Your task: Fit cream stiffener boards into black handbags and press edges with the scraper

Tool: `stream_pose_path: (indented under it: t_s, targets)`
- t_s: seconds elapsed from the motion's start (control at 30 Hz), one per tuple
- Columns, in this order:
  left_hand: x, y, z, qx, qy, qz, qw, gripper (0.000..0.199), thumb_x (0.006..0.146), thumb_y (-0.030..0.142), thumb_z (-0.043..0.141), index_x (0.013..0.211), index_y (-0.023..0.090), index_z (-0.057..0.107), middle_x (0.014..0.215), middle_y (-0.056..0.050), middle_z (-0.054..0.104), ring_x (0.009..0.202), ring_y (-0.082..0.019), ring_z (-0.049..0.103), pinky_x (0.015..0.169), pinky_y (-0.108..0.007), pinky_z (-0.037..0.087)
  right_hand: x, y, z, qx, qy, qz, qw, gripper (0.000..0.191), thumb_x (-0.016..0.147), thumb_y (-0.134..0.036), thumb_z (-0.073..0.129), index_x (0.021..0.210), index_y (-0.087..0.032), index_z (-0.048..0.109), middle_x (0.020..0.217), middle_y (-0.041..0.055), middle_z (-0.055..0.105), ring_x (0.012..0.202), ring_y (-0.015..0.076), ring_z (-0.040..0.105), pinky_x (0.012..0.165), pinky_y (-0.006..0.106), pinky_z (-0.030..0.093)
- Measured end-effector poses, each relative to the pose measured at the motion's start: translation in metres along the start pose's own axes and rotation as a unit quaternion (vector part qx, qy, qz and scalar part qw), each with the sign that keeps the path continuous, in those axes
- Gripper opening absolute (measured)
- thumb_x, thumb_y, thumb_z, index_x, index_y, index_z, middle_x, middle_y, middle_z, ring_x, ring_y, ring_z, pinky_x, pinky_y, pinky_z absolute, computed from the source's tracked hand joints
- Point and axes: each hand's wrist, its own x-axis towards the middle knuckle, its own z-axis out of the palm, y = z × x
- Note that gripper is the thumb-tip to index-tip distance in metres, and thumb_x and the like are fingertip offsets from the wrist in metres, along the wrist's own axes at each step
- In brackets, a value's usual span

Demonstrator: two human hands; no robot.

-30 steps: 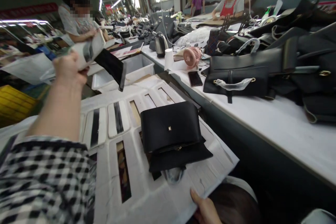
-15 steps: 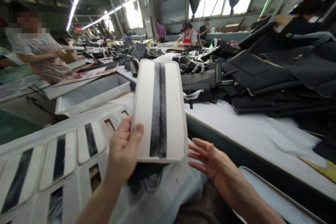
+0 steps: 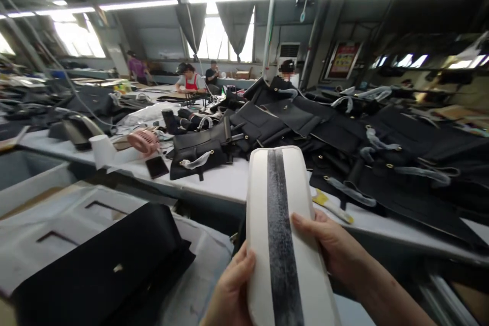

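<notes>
The person holds a long white panel (image 3: 263, 198) with a dark stripe down its middle; it stands tilted, and every place here is told from it. The left hand (image 3: 231, 288) grips its left edge, fingers narrowed on the rim with the thumb on the front; the right hand (image 3: 338, 249) grips its right edge, thumb flat near the stripe and the other fingers mostly hidden behind.

Left of the panel and lower, a black bag (image 3: 103, 260) with a small metal clasp lies on a pale board (image 3: 208, 247) with slots cut in it; beyond the panel runs a white desk (image 3: 233, 178). On that desk, to the panel's left, are a kettle (image 3: 81, 131), a white cup (image 3: 102, 151), a pink fan (image 3: 144, 141) and a phone (image 3: 156, 167); behind the panel and to its right spreads a heap of black bags (image 3: 278, 119), some handles wrapped in clear plastic; far back, left of the panel, sits a person in a red apron (image 3: 190, 82).
</notes>
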Motion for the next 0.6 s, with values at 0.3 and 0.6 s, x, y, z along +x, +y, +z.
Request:
stream_pose_path:
  t_s: [0.3,0.6]
  targets:
    - [0.026,0.012,0.014,0.086,-0.131,-0.014,0.988,0.050,0.068,0.028,0.076,0.116,0.023,0.066,0.107,-0.008,0.069,0.088,-0.024,0.067,0.078,-0.032,0.052,-0.034,-0.039,-0.049,-0.084,0.042,-0.022,0.995,0.039,0.067,-0.030,0.087,0.098,-0.011,0.073,0.089,0.0126,0.076,0.069,0.0216,0.072,0.066,0.030,0.059]
    - [0.055,-0.019,-0.094,0.235,0.197,0.076,0.949,0.045,0.075,0.054,0.072,0.106,0.022,0.064,0.120,-0.009,0.065,0.107,-0.024,0.062,0.090,-0.034,0.050,-0.077,-0.104,-0.128,-0.193,0.163,-0.053,0.966,0.039,0.062,-0.022,0.084,0.098,-0.010,0.075,0.086,0.0160,0.074,0.067,0.0242,0.072,0.066,0.040,0.050]
